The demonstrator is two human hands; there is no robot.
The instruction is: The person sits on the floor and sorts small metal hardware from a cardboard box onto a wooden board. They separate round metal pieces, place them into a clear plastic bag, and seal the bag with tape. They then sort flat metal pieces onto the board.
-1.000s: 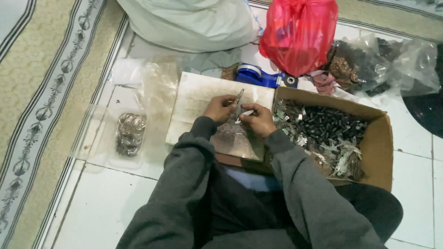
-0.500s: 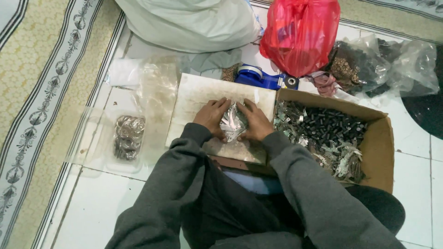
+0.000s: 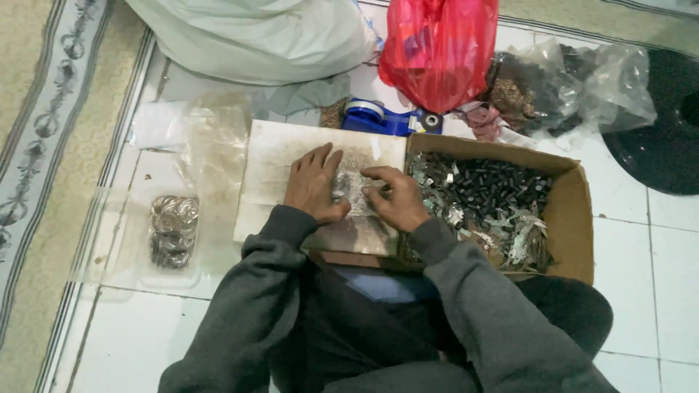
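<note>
Right now both hands lie flat on a small clear bag (image 3: 353, 188) of shiny metal bits. The left hand (image 3: 313, 185) has its fingers spread and presses down on the bag's left side. The right hand (image 3: 393, 200) is flat too, its fingers bent a little on the bag's right side. Neither hand pinches anything. The bag rests on a white board (image 3: 269, 164), in front of the person's lap.

The step in hand looks like pressing the bag flat. The next move probably calls for an even push, so that no bits slip out.

At 3 o'clock from the hands sits a cardboard box (image 3: 579, 218) full of metal parts. At 12 o'clock lies a blue tape holder (image 3: 382, 118), and at 1 o'clock a red bag (image 3: 437, 51). At 9 o'clock lies a clear bag of rings (image 3: 173, 229).
</note>
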